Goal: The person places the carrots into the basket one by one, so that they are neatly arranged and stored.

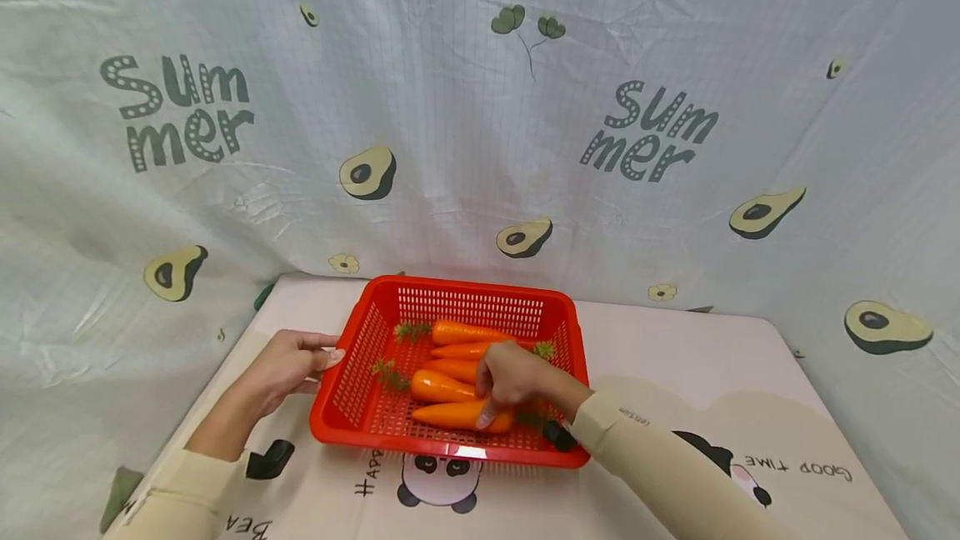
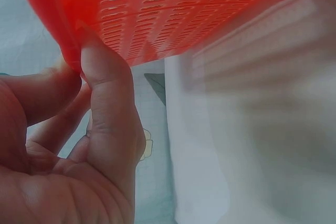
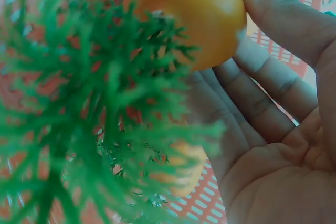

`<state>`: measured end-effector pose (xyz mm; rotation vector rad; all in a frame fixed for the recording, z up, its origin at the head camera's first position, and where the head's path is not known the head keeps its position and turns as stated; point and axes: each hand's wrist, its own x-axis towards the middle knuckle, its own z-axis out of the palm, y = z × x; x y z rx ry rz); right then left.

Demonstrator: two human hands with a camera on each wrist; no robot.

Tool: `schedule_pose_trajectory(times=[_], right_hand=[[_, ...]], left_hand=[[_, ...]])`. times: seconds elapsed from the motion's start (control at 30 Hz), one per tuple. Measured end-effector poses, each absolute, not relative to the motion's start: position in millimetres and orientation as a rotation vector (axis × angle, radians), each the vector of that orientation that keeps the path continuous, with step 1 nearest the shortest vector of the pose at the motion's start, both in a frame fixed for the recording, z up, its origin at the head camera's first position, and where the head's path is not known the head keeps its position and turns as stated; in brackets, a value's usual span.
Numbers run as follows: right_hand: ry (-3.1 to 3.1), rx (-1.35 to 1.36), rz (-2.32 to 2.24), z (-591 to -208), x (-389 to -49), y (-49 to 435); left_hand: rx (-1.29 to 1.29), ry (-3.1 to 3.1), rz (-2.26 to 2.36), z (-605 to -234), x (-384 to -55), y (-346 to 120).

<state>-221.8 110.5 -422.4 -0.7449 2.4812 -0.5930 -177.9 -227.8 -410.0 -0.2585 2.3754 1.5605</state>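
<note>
A red plastic basket (image 1: 453, 450) with slotted walls stands on the table, several orange carrots (image 1: 441, 387) lying side by side in it. My left hand (image 1: 288, 363) pinches the basket's left rim between thumb and fingers, as the left wrist view also shows at the red rim (image 2: 68, 51). Inside the basket, my right hand (image 1: 513, 373) grips the nearest carrot (image 1: 450, 416) around its right part. In the right wrist view that carrot (image 3: 194, 19) sits between the thumb and fingers of the right hand (image 3: 273, 145). Green leafy tops (image 3: 105, 98) cover much of that view.
The light tablecloth (image 1: 675, 357) bears printed pandas and words. Behind it hangs a pale curtain (image 1: 450, 107) with avocado prints. Carrot greens (image 1: 390, 375) show at the basket's left inside. Below my left forearm is a black printed shape (image 1: 270, 460).
</note>
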Motion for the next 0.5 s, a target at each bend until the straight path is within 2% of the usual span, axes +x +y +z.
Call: schedule_pose_trajectory(times=[0.3,0.5], right_hand=[[2.528,-0.800,-0.535,-421,-220,109],[2.531,-0.822,-0.818,-391,-228,129]], left_hand=[[-0.281,2.388,1.553,-415,-175,-227],[-0.258,2.403,1.535,-413,-173,-226]])
